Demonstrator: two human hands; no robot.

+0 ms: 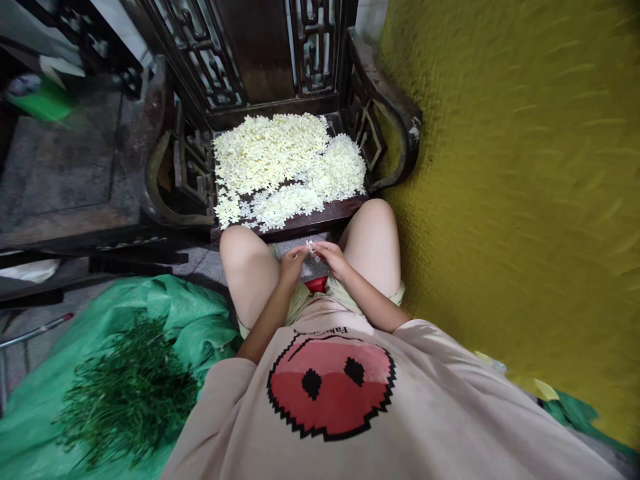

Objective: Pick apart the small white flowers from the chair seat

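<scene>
Between my knees, the fingertips of both hands meet around a small white flower (309, 247). My left hand (294, 261) pinches it from the left, and my right hand (331, 257) closes on it from the right. The fingers partly cover the bloom, so its stem cannot be made out. Just beyond my hands, a dark wooden chair (327, 217) carries a wide heap of pale yellow-white flowers (273, 153). A whiter pile (340, 167) lies at the right of the seat, and another white cluster (287, 205) lies near its front edge.
Curved armrests (407, 133) flank the seat. A yellow textured wall (525, 200) rises close on my right. To the left stands a dark wooden table (65, 173) with a green container (40, 99). Below it, green stems (133, 393) lie on a green plastic sheet (185, 303).
</scene>
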